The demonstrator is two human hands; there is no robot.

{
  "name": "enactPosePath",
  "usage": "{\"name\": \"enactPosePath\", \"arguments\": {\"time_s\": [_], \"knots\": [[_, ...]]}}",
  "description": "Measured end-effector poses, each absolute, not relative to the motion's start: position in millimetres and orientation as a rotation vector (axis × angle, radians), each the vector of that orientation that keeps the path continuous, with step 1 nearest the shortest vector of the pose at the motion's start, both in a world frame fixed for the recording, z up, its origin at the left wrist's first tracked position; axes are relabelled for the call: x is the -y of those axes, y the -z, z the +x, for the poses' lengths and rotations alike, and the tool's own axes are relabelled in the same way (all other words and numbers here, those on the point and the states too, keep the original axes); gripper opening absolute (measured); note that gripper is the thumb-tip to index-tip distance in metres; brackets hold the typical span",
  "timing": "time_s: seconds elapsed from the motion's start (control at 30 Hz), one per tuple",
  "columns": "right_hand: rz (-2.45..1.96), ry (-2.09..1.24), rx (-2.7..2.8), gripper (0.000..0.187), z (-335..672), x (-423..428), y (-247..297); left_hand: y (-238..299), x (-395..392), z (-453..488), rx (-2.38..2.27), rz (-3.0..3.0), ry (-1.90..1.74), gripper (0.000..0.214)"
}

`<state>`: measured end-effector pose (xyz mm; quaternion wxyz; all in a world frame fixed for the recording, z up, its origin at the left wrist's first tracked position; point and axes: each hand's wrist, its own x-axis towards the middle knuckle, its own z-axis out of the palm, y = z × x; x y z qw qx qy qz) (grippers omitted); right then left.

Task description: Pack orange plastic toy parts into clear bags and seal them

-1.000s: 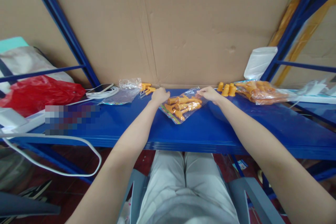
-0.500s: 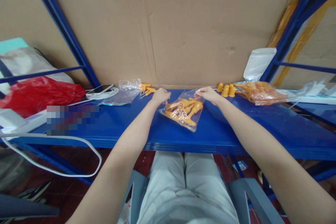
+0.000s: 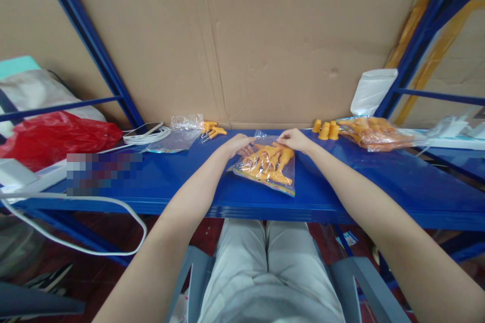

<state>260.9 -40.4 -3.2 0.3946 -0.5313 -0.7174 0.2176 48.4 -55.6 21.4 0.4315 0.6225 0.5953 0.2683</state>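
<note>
A clear plastic bag point(image 3: 265, 181) full of orange plastic pieces point(image 3: 271, 159) lies on the blue table in front of me. At the bag's upper left edge, my left hand point(image 3: 241, 145) is closed on the plastic. My right hand point(image 3: 294, 140) pinches the upper right edge of the same bag. The pieces inside look like handles or grips, but their exact kind is not clear. Behind my left hand lie orange-handled pieces point(image 3: 215, 131) with metal spirals, like corkscrews. Several orange cup-shaped pieces point(image 3: 324, 131) stand beyond my right hand.
A flat clear bag point(image 3: 176, 139) and a coiled white cable point(image 3: 151, 135) lie at the left, near a red plastic bag point(image 3: 64, 133). Another filled bag point(image 3: 373, 133) sits at the right. A cardboard sheet point(image 3: 284, 45) stands behind the blue table point(image 3: 182, 171).
My left hand has moved slightly right along the bag's top edge. The bag has shifted a little toward me and to the right, its top now drawn closer together between my hands.
</note>
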Motion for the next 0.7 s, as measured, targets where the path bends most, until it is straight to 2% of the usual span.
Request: {"name": "enactPosePath", "arguments": {"time_s": [0.17, 0.33, 0.53, 0.7], "knots": [[-1.268, -0.673, 1.820, 0.017, 255.6, 44.1, 2.9, -23.2, 55.4, 47.0, -1.532, 1.448, -0.590, 0.030], [-1.246, -0.747, 1.786, 0.020, 249.8, 47.2, 2.3, -14.8, 45.8, 45.1, -1.581, 1.520, -0.671, 0.025], [-1.275, -0.693, 1.820, 0.019, 251.5, 43.7, 2.5, -10.0, 43.4, 48.0, -1.486, 1.529, -0.892, 0.021], [-1.356, -0.473, 1.830, 0.012, 265.5, 31.2, 3.3, -13.5, 48.9, 49.7, -1.409, 1.341, -0.963, 0.020]]}}
